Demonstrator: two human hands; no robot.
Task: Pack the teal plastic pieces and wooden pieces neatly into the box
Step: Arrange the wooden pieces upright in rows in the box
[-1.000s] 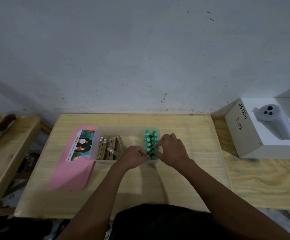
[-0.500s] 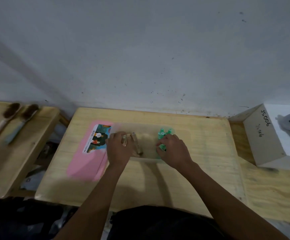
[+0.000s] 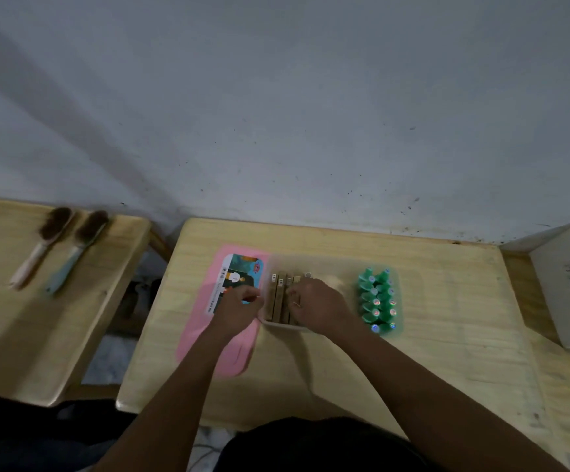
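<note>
Box (image 3: 278, 327) nearly packed: teal pieces (image 3: 377, 301) rowed at right, right hand (image 3: 317, 306) pressing wooden pieces (image 3: 278, 299) w/ loose grip, left hand (image 3: 239, 310) curled at rim, grip unclear.

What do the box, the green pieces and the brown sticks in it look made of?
Box: probably translucent plastic, frosted; the contents show through its wall. Teal pieces: likely glossy moulded plastic, uniform colour with small highlights. Wooden pieces: matte tan-brown wood by the look, though grain is too blurred to confirm. The right hand covers some.
</note>
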